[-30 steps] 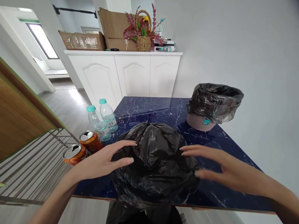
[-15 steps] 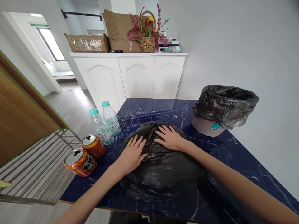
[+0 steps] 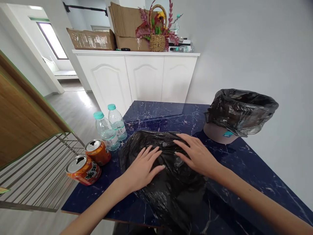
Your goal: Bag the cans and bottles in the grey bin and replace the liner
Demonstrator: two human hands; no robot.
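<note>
A black plastic bag (image 3: 168, 195) lies crumpled on the dark blue marbled table (image 3: 156, 112), its near end reaching the front edge. My left hand (image 3: 144, 166) rests on the bag's left part, palm down with the fingers spread. On its right side, my right hand (image 3: 195, 153) presses down with fingers apart. Neither hand grips the bag. What the bag contains, if anything, cannot be seen.
Two orange cans (image 3: 84, 169) and two water bottles (image 3: 106, 130) with teal caps stand at the table's left. A bin (image 3: 217, 132) lined with a black bag (image 3: 241, 112) stands at the right. Beyond is a white cabinet (image 3: 144, 78) bearing boxes and a flower basket (image 3: 157, 42).
The black bag has flattened and stretched toward the front edge. My right hand has moved right and slightly nearer; my left hand has shifted slightly right.
</note>
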